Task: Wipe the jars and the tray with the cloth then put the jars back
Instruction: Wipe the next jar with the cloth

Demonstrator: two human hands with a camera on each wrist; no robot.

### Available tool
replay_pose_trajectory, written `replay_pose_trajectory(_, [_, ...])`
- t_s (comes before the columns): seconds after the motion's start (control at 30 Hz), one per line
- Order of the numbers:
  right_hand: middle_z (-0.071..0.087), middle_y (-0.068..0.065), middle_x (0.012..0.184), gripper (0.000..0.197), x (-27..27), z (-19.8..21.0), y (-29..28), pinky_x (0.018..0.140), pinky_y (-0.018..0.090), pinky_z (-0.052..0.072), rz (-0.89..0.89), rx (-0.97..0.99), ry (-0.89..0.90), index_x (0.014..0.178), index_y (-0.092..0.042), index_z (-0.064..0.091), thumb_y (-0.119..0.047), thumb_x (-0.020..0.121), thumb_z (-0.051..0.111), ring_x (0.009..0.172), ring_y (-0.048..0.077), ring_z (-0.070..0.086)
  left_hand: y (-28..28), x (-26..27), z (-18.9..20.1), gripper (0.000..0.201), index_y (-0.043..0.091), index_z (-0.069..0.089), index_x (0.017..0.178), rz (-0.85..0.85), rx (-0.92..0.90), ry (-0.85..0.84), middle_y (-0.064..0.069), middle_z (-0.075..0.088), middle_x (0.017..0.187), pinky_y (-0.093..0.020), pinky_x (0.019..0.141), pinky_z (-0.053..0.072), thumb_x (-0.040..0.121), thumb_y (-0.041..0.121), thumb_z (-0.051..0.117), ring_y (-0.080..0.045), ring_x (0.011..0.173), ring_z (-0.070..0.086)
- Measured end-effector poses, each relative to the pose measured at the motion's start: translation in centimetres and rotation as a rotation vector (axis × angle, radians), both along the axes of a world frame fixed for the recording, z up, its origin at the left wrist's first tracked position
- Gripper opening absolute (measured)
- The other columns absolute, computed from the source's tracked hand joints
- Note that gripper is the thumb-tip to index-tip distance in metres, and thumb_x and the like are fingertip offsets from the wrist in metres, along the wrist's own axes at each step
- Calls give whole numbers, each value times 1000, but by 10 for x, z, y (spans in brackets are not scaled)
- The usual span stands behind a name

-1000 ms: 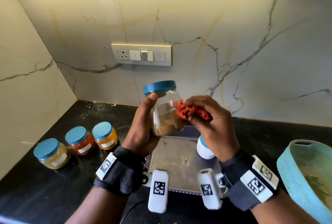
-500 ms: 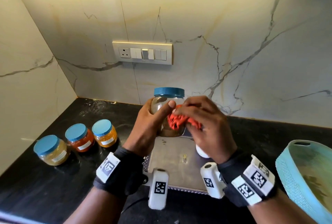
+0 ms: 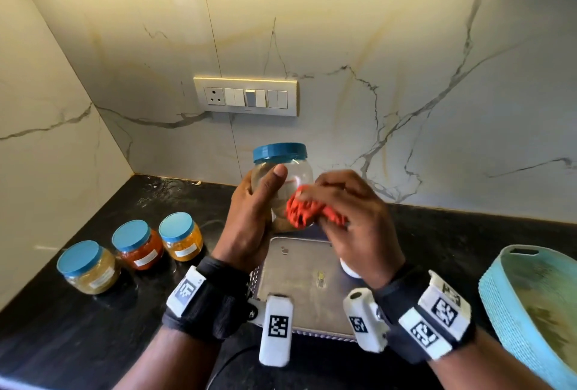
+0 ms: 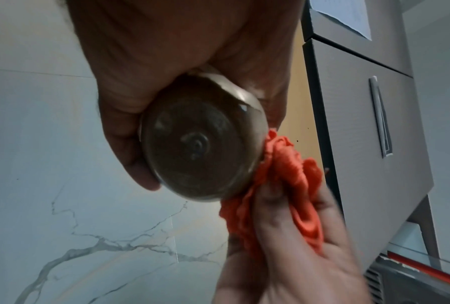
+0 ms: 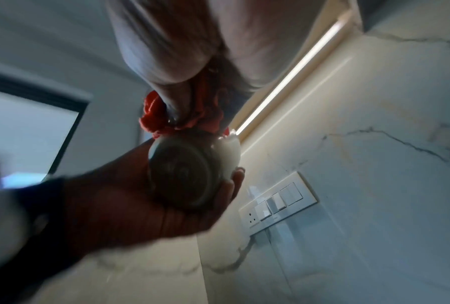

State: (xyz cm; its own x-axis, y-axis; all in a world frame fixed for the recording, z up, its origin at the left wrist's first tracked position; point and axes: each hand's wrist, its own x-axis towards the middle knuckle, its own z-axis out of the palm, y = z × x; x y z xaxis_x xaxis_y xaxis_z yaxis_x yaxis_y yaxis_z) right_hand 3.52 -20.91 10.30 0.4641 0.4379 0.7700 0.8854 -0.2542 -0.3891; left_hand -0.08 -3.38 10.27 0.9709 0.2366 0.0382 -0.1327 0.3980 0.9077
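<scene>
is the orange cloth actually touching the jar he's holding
Touching. In the left wrist view the orange cloth, bunched in the right hand, presses against the lower side of the jar with no gap; the left hand grips the jar.

Four blue-lidded jars (image 3: 281,183), one orange cloth (image 3: 307,213), one steel tray (image 3: 299,283), one teal basket (image 3: 512,305)
</scene>
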Motion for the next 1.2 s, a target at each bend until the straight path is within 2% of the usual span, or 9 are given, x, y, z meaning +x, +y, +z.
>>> replay_pose_trajectory(0.13, [66,9,113,30,18,11,7,94,34,55,-10,216,201,115,-6,71,-10,86,73,109,21,64,-6,0,1,54,4,58,138,-8,-2,-3,-32,63,133,-74,97,50,95,36,66,-54,126,58])
replay_pose_trajectory(0.27, [62,9,110,35,-10,-4,4,94,26,51,33,85,102,109,-8,75,4,76,75,106,22,62,2,-2,4,68,4,53,142,-25,-79,-14,-43,49,139,-68,101,45,91,46,70,-53,120,59])
replay_pose_trajectory(0.43, [64,9,108,35,3,-8,-1,93,32,53,107,110,137,108,-9,73,5,76,74,105,25,63,3,-7,1,73,4,51,144,-105,-93,-32,-42,47,142,-66,100,47,89,47,73,-56,125,56])
replay_pose_trajectory(0.63, [72,9,115,30,19,-7,7,98,54,54,166,412,535,115,-13,70,-4,86,72,110,27,68,-1,-10,6,62,7,56,141,-162,-71,-64,-30,64,130,-46,83,60,94,47,67,-37,106,68])
replay_pose_trajectory(0.7, [70,6,114,30,2,-14,5,97,44,55,148,345,455,112,-14,71,-5,84,73,109,24,67,4,-12,7,54,13,60,136,-150,-136,-51,-23,69,117,-43,76,61,95,48,61,-31,94,72])
replay_pose_trajectory(0.8, [65,7,110,28,-16,-17,0,93,30,52,120,247,259,110,-8,73,-6,82,72,106,22,65,11,-12,8,78,17,59,139,-162,-115,-49,-20,71,122,-44,78,61,79,61,80,-33,103,73])
replay_pose_trajectory(0.97, [62,8,109,36,-9,-11,-3,95,28,50,7,29,42,109,-10,76,7,77,74,106,21,63,12,-8,10,50,19,59,135,-89,64,55,-25,69,127,-41,82,64,97,50,57,-37,114,71])
replay_pose_trajectory(1.1, [63,9,113,25,-13,-14,-2,98,21,49,22,-127,-72,109,-13,77,-6,86,70,107,18,62,10,-9,1,73,17,57,131,0,270,69,-16,73,117,-37,70,62,75,56,84,-32,101,76])
replay_pose_trajectory(1.2, [62,9,112,33,-5,-11,-2,97,25,50,36,-107,-54,110,-12,77,3,80,75,106,21,62,9,-10,-5,78,13,59,129,1,253,54,-16,74,116,-42,73,63,67,52,86,-33,102,76])
